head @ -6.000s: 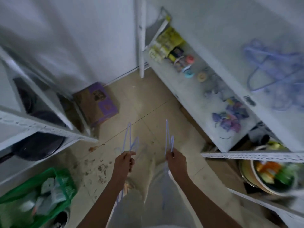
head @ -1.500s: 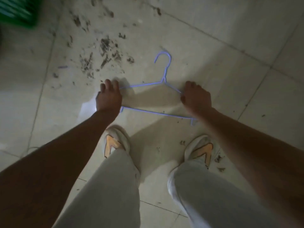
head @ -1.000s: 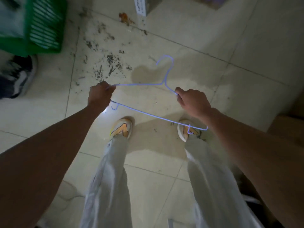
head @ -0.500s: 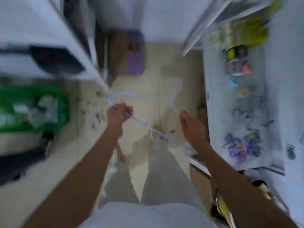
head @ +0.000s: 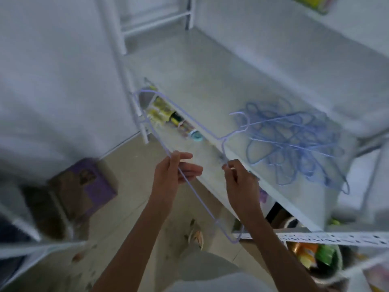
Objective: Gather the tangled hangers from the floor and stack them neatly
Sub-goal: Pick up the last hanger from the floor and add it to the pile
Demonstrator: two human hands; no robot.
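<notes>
While two hands (head: 210, 175) hold one hanger (head: 195, 192), pile (head: 294, 142) on shelf (head: 210, 81).

You have one head view, looking down and forward, close over the white shelf (head: 210, 85); it's blurred, seemingly mid-turn.

This is looking like a home storage room — a cramped utility corner with plain white walls and white slotted-metal shelving (head: 328, 239) crowding in on both sides. Household odds and ends are sitting on a lower shelf (head: 168, 116), a heap of lilac wire hangers (head: 294, 142) is lying on the upper shelf, a purple-printed cardboard box (head: 84, 186) is resting on the gritty tiled floor (head: 130, 203) — nothing is being displayed for sale.
</notes>
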